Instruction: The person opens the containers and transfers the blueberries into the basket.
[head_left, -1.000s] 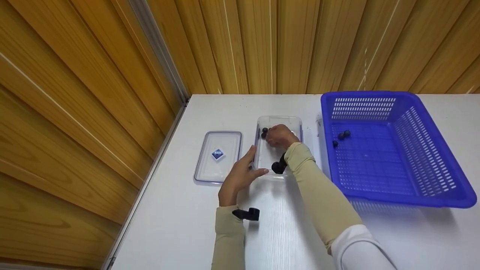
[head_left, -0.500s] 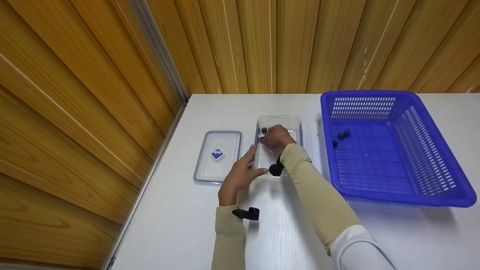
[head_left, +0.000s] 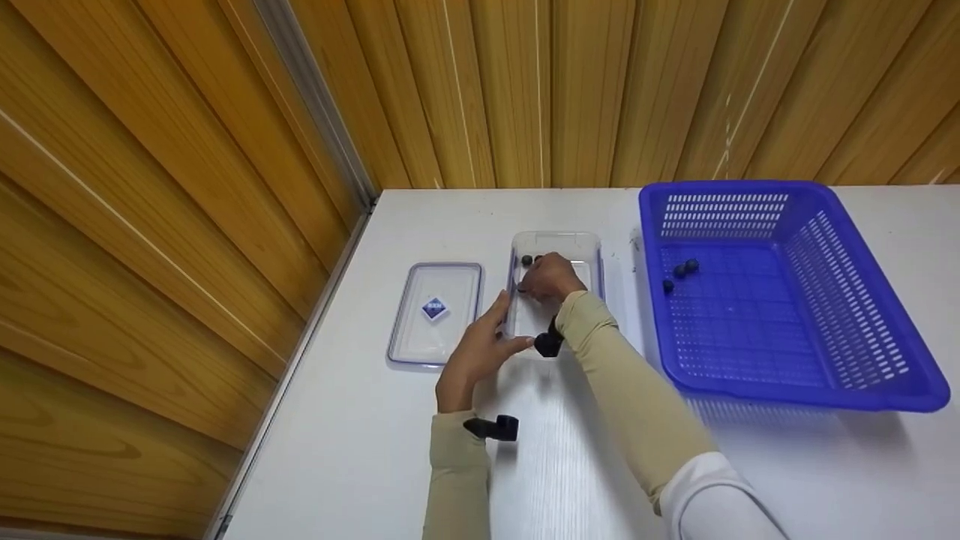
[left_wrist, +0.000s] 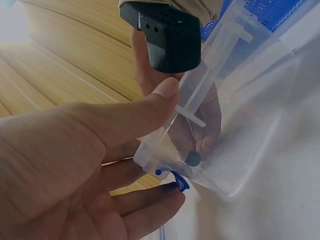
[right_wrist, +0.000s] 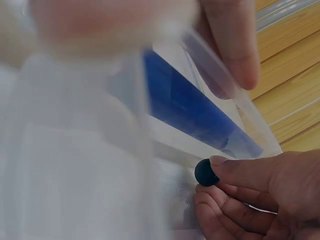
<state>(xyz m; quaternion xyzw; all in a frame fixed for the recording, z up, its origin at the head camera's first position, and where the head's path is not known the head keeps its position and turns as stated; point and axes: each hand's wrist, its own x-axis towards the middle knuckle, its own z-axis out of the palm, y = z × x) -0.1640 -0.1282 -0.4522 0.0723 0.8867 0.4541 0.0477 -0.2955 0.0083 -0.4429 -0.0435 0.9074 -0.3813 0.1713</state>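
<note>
My right hand (head_left: 553,276) is inside a clear plastic food container (head_left: 557,241), near its left wall. Thumb and fingers pinch a small dark ball (right_wrist: 204,172), smooth and round, low in the container. Another dark ball (head_left: 527,260) lies just beyond that hand, and part of one more shows at the knuckles. At the container's near left corner, my left hand (head_left: 478,352) touches it with thumb and fingers spread, the thumb (left_wrist: 160,95) at the rim. Its fingertips lie on the outer side, beside a small blue clip (left_wrist: 180,181).
A clear lid (head_left: 409,341) with a blue diamond label lies flat left of the container. To the right stands a blue slotted basket (head_left: 795,397) with 3 dark balls (head_left: 680,271) inside. Wood-patterned walls border the white table (head_left: 330,450) at the back and left.
My right hand has drawn slightly toward me along the container's left wall, and a dark ball has moved with it, away from the one behind. The left hand stays in place.
</note>
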